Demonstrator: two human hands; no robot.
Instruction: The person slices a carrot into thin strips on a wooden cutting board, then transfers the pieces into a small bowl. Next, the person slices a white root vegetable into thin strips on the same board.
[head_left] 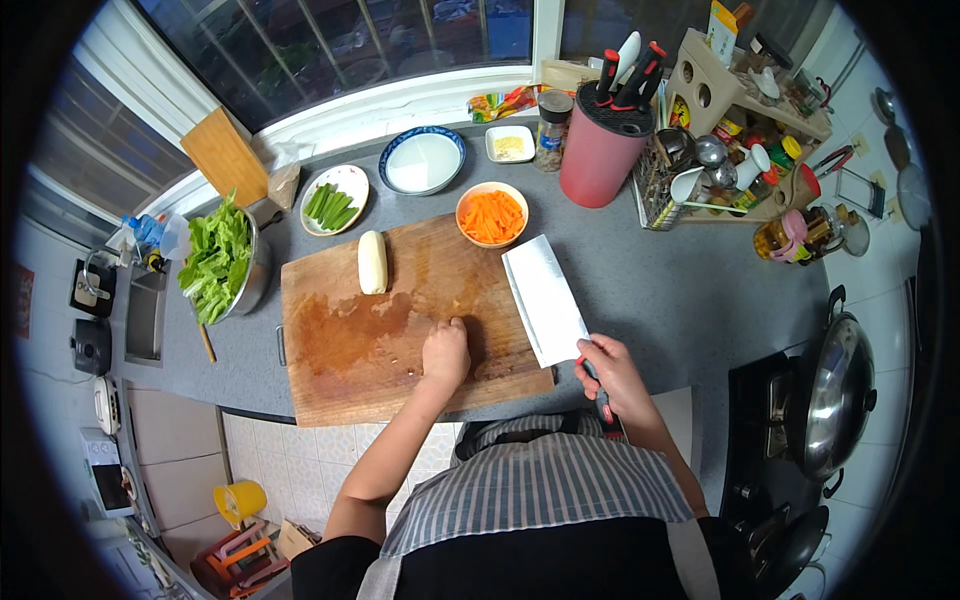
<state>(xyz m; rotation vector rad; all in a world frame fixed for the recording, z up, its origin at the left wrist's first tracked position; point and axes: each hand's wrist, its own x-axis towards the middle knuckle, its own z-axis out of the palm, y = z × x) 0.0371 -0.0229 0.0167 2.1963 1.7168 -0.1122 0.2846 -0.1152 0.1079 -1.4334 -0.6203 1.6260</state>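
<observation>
My right hand grips the dark and red handle of a cleaver. Its broad, shiny blade extends over the right edge of the wooden cutting board. On the board, my left hand is closed, fingers curled down against the wood; whatever may be in them is hidden. Beyond it lies a pale, peeled cylindrical vegetable, apart from both hands. Wet patches and small bits mark the board. A bowl of shredded carrot sits at the board's far right corner.
Behind the board stand a plate of cut green pieces, a blue-rimmed plate and a small white dish. Leafy greens fill a metal bowl at left. A red knife block is back right; a lidded wok is far right.
</observation>
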